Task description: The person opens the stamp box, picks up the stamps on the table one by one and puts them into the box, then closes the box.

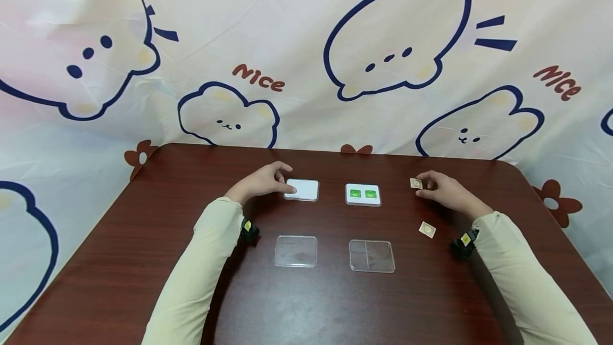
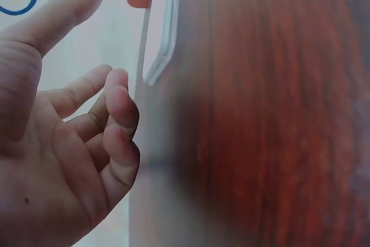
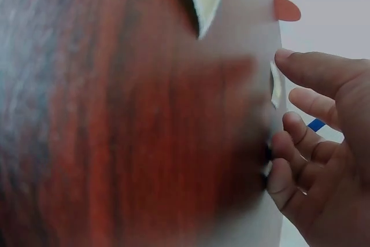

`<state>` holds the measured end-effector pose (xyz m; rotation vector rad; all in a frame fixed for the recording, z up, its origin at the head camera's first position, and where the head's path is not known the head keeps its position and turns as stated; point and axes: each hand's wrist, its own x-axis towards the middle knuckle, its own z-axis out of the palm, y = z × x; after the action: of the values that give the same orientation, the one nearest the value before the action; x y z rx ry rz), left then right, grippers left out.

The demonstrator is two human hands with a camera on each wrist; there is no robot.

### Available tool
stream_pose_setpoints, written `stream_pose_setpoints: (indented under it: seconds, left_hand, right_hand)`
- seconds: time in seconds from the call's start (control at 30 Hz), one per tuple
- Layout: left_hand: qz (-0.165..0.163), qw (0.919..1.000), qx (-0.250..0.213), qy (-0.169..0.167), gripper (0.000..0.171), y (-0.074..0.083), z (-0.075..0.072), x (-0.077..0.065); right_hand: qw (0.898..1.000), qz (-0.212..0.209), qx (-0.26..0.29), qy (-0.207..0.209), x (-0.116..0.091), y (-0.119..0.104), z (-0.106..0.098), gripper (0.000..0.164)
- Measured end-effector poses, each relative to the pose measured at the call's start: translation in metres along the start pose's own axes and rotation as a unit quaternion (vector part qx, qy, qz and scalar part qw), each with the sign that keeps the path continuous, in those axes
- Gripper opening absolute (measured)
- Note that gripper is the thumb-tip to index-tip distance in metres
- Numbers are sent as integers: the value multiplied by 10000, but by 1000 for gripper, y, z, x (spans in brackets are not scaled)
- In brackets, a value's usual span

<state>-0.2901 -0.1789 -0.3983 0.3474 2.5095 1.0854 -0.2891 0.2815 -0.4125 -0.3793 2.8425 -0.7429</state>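
At the left, my left hand is beside a white rectangular case, its thumb at the case's left edge. In the left wrist view this hand's thumb and fingers stand apart, with nothing between them, and the white case shows edge-on beyond them. My right hand reaches to a small beige square packet, thumb and forefinger on either side of it. A gap shows between those fingertips in the right wrist view; whether they touch the packet I cannot tell.
A white case with two green squares lies between the hands. Nearer are a clear plastic lid and a clear plastic piece with a dividing line. Another beige square packet lies near the right wrist. A printed cloth hangs behind the table.
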Motion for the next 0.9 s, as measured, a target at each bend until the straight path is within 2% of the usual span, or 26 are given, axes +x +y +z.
stream_pose_setpoints:
  seconds: [0.23,0.53,0.9]
  left_hand:
    - [4,9996,-214,-173,64,-8,2,3]
    - [-24,9996,-210,-172,63,-13,4,7]
    - [-114,9996,-260,-68,62,-19,7,7]
  right_hand:
    - [9999,123,15,18,2,4,3,49]
    - [9995,276,-124,-39,3,7,3,48]
    - [9996,173,-199,105,7,7,6,35]
